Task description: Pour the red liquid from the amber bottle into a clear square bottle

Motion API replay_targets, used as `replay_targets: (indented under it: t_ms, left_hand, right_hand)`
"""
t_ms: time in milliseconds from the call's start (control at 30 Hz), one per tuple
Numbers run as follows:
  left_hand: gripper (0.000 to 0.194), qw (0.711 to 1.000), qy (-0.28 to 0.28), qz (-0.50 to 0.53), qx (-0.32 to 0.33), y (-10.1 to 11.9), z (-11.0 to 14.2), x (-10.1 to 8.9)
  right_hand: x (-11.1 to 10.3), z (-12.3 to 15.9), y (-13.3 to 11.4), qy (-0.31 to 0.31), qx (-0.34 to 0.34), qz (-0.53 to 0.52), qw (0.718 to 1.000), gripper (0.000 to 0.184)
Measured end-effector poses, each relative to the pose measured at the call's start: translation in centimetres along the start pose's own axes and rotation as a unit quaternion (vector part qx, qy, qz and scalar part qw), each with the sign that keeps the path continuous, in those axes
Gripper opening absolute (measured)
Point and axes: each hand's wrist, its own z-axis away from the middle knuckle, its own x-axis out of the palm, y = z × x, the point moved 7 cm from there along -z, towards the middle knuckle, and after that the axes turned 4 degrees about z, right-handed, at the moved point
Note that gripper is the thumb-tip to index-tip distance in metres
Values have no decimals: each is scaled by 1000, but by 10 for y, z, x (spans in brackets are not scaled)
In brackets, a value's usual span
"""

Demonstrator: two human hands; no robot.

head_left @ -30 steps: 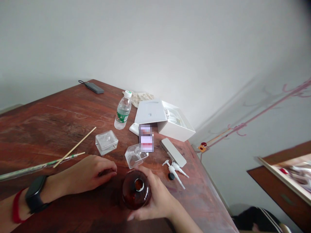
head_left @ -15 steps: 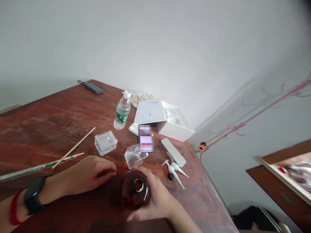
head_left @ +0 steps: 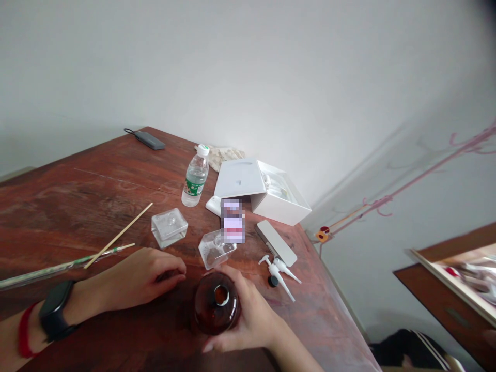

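Observation:
My right hand (head_left: 253, 315) is wrapped round a round brown glass bottle (head_left: 215, 309) that stands uncapped on the wooden table (head_left: 96, 186), near its front edge. My left hand (head_left: 141, 276) rests on the table just left of the bottle, fingers curled with the tips pressed to the wood; what lies under them is hidden. A black watch and a red band sit on that wrist. Two clear square glass bottles (head_left: 169, 226) (head_left: 215, 248) lie just beyond my hands.
Two white pump heads (head_left: 279, 271) and a small black cap (head_left: 273, 281) lie right of the brown bottle. Further back are a water bottle (head_left: 195, 177), an open white box (head_left: 267, 191), a flat white case (head_left: 276, 243), a wooden stick (head_left: 118, 235) and a dark device (head_left: 149, 139).

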Motion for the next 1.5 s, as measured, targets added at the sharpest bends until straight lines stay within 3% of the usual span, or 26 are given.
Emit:
replay_targets:
  t_ms: [1500]
  left_hand:
    - [29,1000,1,-3,-1,-4,1,1]
  right_hand:
    - [-1,-3,-4,-6,-8,-16,1000,119]
